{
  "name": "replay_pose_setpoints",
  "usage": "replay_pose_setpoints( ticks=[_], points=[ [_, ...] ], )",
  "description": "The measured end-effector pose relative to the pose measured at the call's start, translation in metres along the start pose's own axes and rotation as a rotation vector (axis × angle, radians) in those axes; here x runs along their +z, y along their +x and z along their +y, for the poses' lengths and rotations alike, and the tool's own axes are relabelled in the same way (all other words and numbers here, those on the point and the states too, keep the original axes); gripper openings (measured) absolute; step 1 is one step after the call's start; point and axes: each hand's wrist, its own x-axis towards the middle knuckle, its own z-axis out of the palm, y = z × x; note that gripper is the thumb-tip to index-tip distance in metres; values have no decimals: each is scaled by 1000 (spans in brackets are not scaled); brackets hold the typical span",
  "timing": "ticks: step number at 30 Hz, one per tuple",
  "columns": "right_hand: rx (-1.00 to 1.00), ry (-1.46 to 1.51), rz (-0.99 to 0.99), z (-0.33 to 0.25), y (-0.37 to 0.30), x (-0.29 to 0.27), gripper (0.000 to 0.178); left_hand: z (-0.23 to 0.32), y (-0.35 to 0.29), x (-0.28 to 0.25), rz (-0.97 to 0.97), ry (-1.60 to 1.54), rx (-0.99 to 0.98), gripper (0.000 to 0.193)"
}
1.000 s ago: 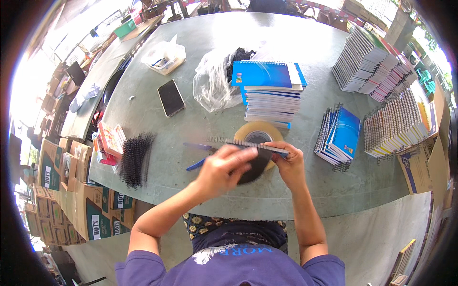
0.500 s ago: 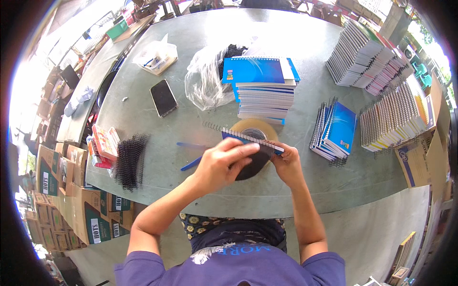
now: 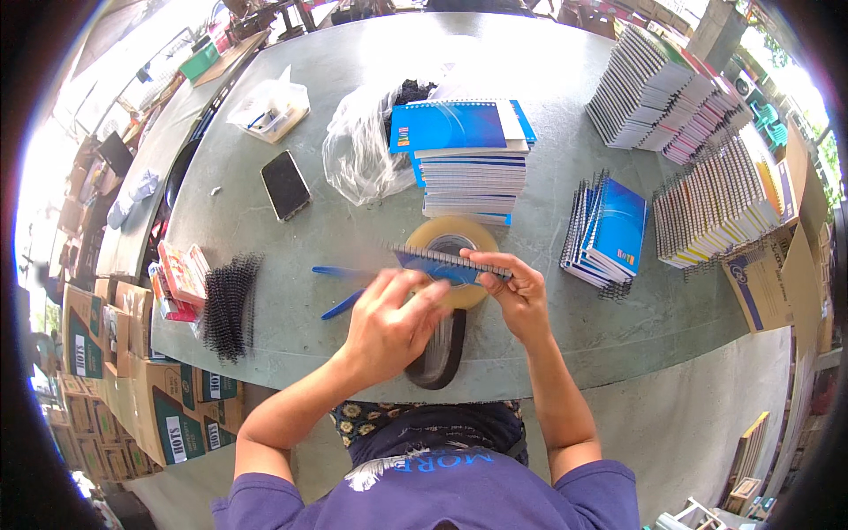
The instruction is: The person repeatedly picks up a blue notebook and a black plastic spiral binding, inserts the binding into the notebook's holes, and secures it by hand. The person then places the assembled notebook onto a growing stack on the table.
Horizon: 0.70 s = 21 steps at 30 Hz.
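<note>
A small blue-covered notebook [image 3: 452,267] is held tilted above the table, its black spiral coil running along the upper edge and past the left end. My right hand [image 3: 519,296] grips its right end, with the thumb and fingers closed on it. By the notebook's lower left edge is my left hand [image 3: 393,322], fingers bent and blurred by motion; whether they pinch anything is unclear. Behind the notebook lies a roll of clear tape [image 3: 422,231], partly covered. A black oval band [image 3: 436,378] lies under my hands. Two blue handle-like pieces [image 3: 343,305] lie beside my left hand.
Beyond the tape stands a stack of blue notebooks [image 3: 473,181], beside a clear plastic bag [image 3: 358,159]. Spiral-bound notebooks [image 3: 609,231] and taller stacks [image 3: 720,208] line the right. Leftward are black coils [image 3: 231,305], a phone [image 3: 285,185] and a plastic tub [image 3: 272,113].
The notebook has tilted so that more blue cover shows. My left hand has moved down off the coil edge. The black band shows more fully, and the whole view has shifted slightly.
</note>
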Motion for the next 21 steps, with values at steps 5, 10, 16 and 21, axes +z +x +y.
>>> replay_pose_setpoints(
  ticks=[5,10,16,21],
  points=[
    [111,114,104,-10,-2,7,17,-6,43,1,-30,206,86,27],
    [147,-210,81,13,-14,-14,16,0,58,11,-128,-40,61,26],
    [79,-282,64,16,-15,-20,17,0,67,32,-231,-171,237,23],
    [45,-216,61,17,-13,-15,17,-3,65,36,-250,-174,232,18]
  ],
)
